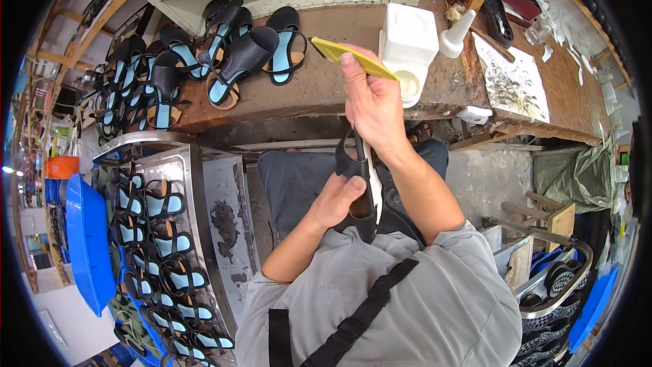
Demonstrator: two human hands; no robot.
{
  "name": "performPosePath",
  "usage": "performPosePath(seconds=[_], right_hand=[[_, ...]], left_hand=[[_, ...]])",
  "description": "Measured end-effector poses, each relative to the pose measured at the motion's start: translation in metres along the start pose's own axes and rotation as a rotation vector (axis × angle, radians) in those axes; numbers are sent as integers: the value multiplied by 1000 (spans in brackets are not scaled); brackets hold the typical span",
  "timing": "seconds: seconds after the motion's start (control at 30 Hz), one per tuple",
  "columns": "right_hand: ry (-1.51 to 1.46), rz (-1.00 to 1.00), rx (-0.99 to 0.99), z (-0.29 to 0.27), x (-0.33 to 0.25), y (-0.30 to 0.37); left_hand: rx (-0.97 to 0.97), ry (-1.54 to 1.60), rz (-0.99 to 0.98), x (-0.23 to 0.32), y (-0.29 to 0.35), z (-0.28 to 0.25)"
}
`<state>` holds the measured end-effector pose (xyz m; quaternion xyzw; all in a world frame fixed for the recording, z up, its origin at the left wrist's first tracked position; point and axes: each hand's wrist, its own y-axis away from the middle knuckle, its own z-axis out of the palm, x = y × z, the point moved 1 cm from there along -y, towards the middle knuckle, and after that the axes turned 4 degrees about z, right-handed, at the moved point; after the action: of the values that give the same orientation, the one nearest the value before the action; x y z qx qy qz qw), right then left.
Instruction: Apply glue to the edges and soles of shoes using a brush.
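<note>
My left hand (336, 200) is wrapped round a black sandal (367, 214), thumb on its side. The sandal stands nearly upright above my lap, with a white strip along one edge of its sole. Just above it, my right hand (372, 109) pinches a flat yellow brush (350, 56), its dark tip pointing left. Fingers of my right hand lie behind the sandal's upper end; whether they touch it I cannot tell. A white plastic container (409, 34) with a round opening stands on the bench beside my right hand.
Black sandals with light-blue insoles (224, 61) crowd the workbench (319, 88) at left. More sandals (173, 245) fill a rack on my left, beside a blue basin (88, 245). A white nozzle bottle (456, 34) and a stained sheet (509, 78) lie on the right.
</note>
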<state>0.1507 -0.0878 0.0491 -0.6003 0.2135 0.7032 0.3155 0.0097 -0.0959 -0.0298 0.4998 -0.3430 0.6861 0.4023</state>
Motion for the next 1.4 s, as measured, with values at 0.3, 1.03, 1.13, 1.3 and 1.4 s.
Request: performPosePath(seconds=[0.3,1.03,1.13,1.3,1.4], right_hand=[[-279,4,69,0,19,4],[429,-8,133,-161,51,-24],[560,-56,112,-162,58,-27],[571,-74,33,-165,69,-31],[641,-109,-26,-163,67,-37]], left_hand=[[168,246,-22,-9,3,18],[477,503,-134,-6,-75,-38],[500,473,-169,-9,-84,-37],[531,455,-224,-19,-92,-36],[458,503,-280,-11,-95,-31]])
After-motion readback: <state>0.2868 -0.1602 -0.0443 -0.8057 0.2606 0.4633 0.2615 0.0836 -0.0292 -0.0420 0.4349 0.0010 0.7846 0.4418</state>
